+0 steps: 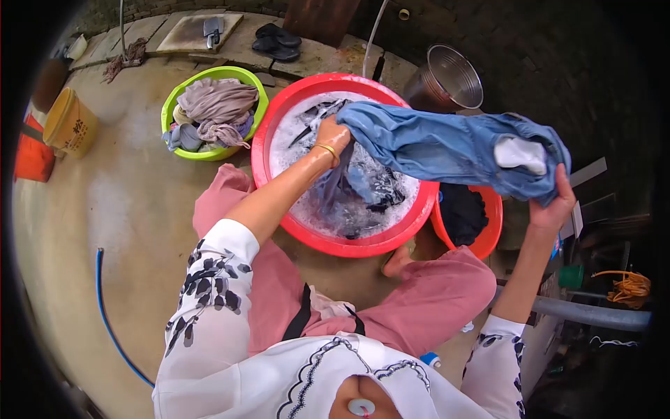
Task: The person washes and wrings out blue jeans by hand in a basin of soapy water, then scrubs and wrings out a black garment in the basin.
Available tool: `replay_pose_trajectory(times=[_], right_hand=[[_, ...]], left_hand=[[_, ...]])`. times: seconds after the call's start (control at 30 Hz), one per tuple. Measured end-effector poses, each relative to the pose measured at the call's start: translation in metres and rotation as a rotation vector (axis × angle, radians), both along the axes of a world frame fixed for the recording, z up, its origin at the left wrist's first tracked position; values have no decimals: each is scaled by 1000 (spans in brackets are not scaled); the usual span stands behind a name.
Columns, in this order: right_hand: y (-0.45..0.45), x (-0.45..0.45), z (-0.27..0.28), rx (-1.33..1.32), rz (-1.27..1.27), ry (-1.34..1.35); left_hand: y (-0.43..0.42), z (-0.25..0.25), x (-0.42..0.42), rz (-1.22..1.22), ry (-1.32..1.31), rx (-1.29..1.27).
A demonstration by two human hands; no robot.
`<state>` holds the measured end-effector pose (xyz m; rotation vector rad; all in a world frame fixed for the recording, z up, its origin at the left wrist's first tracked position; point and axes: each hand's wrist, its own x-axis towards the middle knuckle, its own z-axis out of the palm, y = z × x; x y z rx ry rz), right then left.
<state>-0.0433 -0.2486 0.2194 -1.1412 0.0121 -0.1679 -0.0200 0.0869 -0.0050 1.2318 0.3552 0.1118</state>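
Blue jeans [433,143] are stretched sideways above the right part of a red basin [262,150]. My left hand [333,137] is closed on their left end, over the basin. At the far right, my right hand [555,204] grips the other end by its edge. A white patch [520,155], perhaps pocket lining, shows near that end. Dark and blue wet clothes [363,185] lie in foamy water in the basin below. The cloth inside my left fist is hidden.
Left of the basin stands a lime-green tub [171,115] of clothes. An orange basin [494,216] holds dark cloth [462,213] at right. Behind are a metal bucket [447,80], black slippers [276,42] and a cleaver [212,31]. A yellow bucket [70,124] and blue hose [110,325] are leftward.
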Motion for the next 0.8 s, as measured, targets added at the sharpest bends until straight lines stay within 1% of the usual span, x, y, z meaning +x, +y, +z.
replay_pose_trajectory(times=[0.03, 0.07, 0.1, 0.13, 0.17, 0.2, 0.23, 0.27, 0.3, 0.33, 0.37, 0.4, 0.43, 0.47, 0.5, 0.53, 0.57, 0.6, 0.63, 0.67, 0.7, 0.73, 0.77, 0.8], right_hand=[[-9, 4, -45, -121, -1, 18], [-1, 3, -89, -136, -21, 147], [12, 3, -132, -155, 50, 217], [19, 2, -178, -195, 52, 334], [24, 4, -227, -164, 90, 427], [27, 8, -275, -58, 135, 560], [34, 9, -319, -18, 119, 661], [37, 10, -361, -76, 157, 742], [57, 4, -362, -172, 169, 850], [73, 1, -359, -419, 223, 928], [91, -3, -339, -668, 277, 997], [93, -1, -340, -664, 283, 1005], [91, 4, -340, -780, 335, 777], [92, 9, -339, -888, 384, 540], [97, 13, -315, -832, 408, 419], [106, 14, -272, -773, 430, 300], [117, 10, -229, -810, 455, 176], [129, 6, -185, -843, 478, 49], [143, 1, -142, -970, 491, -20], [152, -3, -117, -1096, 501, -91], [153, -2, -114, -1095, 499, -90], [156, 3, -113, -1243, 480, -263], [158, 7, -112, -1387, 458, -440], [157, 11, -117, -1284, 477, -456]], left_hand=[[8, -2, 8, 1, -131, -5], [12, -12, 18, 11, -92, 144], [9, -14, 23, 2, -89, 152], [6, -15, 27, -17, -169, 398], [4, -16, 30, -30, -250, 641], [-3, 12, 17, -161, -134, 629], [-10, 9, 15, -157, -127, 628], [-14, 4, 15, -198, -97, 770], [-17, 4, 14, -242, -66, 915], [-18, 3, 13, -293, -33, 925], [-18, 3, 14, -293, -24, 930], [-19, 2, 14, -338, -7, 939], [-20, 2, 14, -382, 9, 946], [-21, 7, 14, -373, -23, 942], [-20, 17, 13, -370, -19, 939], [-19, 29, 11, -401, 0, 842], [-19, 37, 10, -432, 18, 746], [-20, 41, 6, -436, -55, 720], [-23, 50, -1, -436, -53, 721], [-26, 63, -10, -483, -123, 743], [-28, 75, -16, -530, -194, 763], [-24, 82, -20, -610, -235, 779], [-21, 77, -20, -611, -237, 778], [-18, 67, -18, -657, -324, 825]])
